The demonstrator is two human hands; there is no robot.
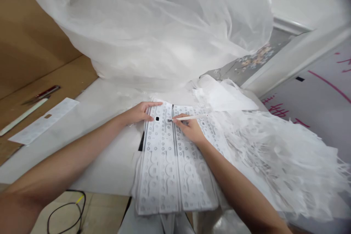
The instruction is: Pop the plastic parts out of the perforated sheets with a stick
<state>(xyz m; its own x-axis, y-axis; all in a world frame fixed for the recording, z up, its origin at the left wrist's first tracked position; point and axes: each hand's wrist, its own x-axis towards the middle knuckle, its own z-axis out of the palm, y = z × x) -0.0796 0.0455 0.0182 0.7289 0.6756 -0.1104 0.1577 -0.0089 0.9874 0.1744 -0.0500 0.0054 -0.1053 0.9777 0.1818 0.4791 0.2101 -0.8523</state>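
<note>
A white perforated template sheet (167,168), full of rows of round holes, lies in front of me over white fabric. My left hand (138,112) rests flat on its upper left corner, fingers stretched out, next to a small black square (157,119). My right hand (189,128) pinches a thin white pencil (192,117), its tip touching the sheet near the middle seam.
Sheer white tulle (153,33) piles up behind the sheet, and lace fabric (276,157) spreads to the right. At left lie a paper strip (44,120), a white stick (22,117) and a red-handled tool (42,94). A black cable (65,212) loops below.
</note>
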